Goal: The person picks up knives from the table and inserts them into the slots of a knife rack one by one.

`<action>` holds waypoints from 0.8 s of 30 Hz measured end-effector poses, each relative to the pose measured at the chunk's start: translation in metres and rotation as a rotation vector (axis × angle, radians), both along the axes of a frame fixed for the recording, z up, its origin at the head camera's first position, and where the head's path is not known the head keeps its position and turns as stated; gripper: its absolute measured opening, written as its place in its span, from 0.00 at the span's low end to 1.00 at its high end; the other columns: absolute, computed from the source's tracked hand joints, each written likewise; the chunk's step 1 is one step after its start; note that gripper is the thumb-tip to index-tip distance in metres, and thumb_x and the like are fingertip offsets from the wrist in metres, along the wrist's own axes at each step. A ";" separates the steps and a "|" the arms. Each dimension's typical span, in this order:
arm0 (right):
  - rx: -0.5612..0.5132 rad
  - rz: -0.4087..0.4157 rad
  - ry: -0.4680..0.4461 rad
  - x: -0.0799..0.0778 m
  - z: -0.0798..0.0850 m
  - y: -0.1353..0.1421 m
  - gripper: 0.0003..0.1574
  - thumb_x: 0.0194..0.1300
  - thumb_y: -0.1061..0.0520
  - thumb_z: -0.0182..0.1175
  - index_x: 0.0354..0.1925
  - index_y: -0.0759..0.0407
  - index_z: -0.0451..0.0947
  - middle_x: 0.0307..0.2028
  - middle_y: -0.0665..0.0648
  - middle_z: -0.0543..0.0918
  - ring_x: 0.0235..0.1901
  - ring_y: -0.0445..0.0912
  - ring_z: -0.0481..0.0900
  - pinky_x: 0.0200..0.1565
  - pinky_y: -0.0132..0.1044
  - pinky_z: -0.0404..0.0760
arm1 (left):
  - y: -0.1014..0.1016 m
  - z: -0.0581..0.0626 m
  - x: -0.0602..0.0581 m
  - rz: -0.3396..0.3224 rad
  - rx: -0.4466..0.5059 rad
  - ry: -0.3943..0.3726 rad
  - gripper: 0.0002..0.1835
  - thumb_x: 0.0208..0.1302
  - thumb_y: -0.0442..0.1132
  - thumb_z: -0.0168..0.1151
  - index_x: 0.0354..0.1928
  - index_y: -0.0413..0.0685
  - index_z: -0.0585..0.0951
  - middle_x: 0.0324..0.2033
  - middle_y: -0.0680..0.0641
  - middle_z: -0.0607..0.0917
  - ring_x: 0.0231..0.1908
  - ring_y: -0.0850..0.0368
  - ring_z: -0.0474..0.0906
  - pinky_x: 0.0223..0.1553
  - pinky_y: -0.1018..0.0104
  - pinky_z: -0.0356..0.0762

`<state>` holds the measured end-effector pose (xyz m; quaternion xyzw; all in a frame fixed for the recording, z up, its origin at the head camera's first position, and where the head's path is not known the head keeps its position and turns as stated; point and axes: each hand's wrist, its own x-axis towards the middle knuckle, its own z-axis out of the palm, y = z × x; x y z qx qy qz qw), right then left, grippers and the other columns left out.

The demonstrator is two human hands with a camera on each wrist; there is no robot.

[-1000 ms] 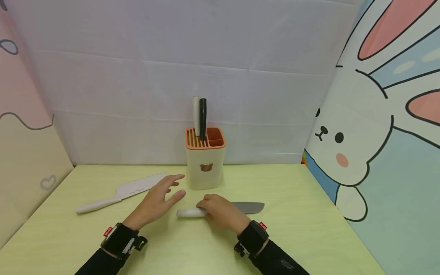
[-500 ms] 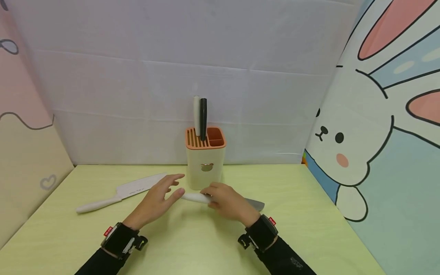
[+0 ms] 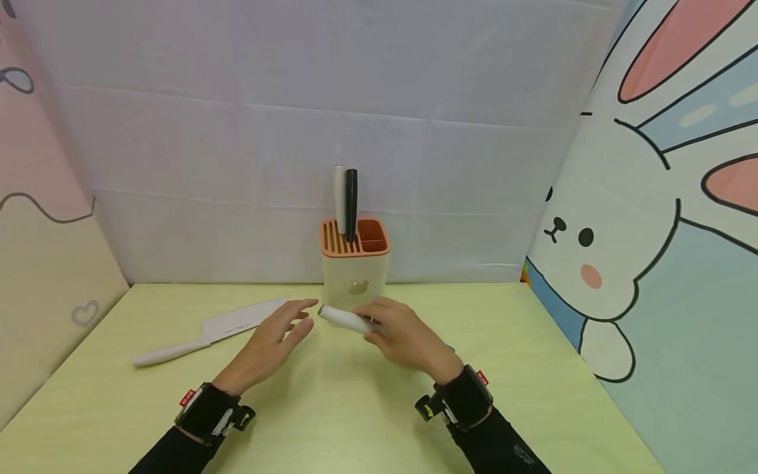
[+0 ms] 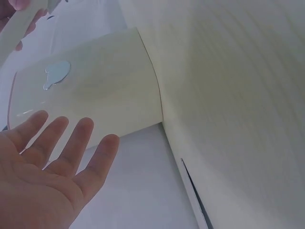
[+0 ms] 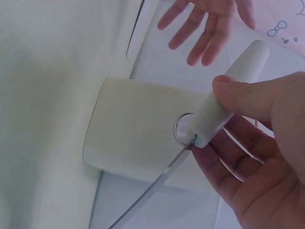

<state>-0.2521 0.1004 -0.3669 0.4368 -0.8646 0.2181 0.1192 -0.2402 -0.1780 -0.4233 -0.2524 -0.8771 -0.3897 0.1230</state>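
Head view: right hand [image 3: 408, 334] gripping a white-handled knife [image 3: 349, 320] before the knife block [image 3: 355, 270]; lifting apparently the present step. Left wrist: left hand [image 4: 45, 179], fingers spread, holding nothing. Right wrist: blade [image 5: 162, 177] slanting; next move likely calls for turning it tip-down above the block.

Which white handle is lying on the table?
The handle of the wide knife, left of the left hand; the right hand grips another white handle, and the third stands in the holder.

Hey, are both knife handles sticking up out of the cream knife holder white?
No, one slim white handle stands beside a slim black handle in the cream, orange-topped, box-shaped knife holder.
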 end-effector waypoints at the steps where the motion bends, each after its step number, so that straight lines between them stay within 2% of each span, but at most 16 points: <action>1: -0.015 -0.002 -0.001 0.000 0.001 0.001 0.24 0.59 0.62 0.67 0.54 0.55 0.76 0.44 0.49 0.78 0.42 0.39 0.74 0.46 0.35 0.77 | 0.000 0.000 0.000 -0.001 0.002 -0.001 0.23 0.75 0.53 0.46 0.69 0.65 0.62 0.62 0.53 0.69 0.57 0.59 0.68 0.53 0.49 0.73; 8: -0.134 0.001 0.001 0.000 0.009 0.007 0.28 0.57 0.64 0.69 0.56 0.53 0.75 0.43 0.48 0.79 0.41 0.38 0.75 0.44 0.33 0.78 | -0.001 -0.001 0.000 -0.008 -0.013 -0.014 0.24 0.75 0.53 0.47 0.69 0.66 0.61 0.64 0.54 0.67 0.58 0.58 0.67 0.54 0.50 0.72; 16: -0.249 -0.030 -0.006 0.003 0.021 0.010 0.27 0.57 0.63 0.69 0.55 0.52 0.76 0.44 0.47 0.79 0.40 0.36 0.74 0.43 0.35 0.79 | 0.000 -0.002 -0.001 -0.006 -0.016 -0.013 0.24 0.74 0.54 0.47 0.69 0.68 0.60 0.64 0.56 0.67 0.58 0.60 0.67 0.55 0.51 0.72; 24: -0.365 -0.002 -0.036 0.003 0.026 0.014 0.29 0.58 0.63 0.68 0.57 0.53 0.74 0.45 0.50 0.78 0.41 0.39 0.77 0.44 0.39 0.81 | 0.001 -0.002 -0.001 -0.009 -0.019 -0.003 0.24 0.74 0.54 0.48 0.69 0.67 0.61 0.63 0.56 0.67 0.58 0.58 0.67 0.54 0.50 0.72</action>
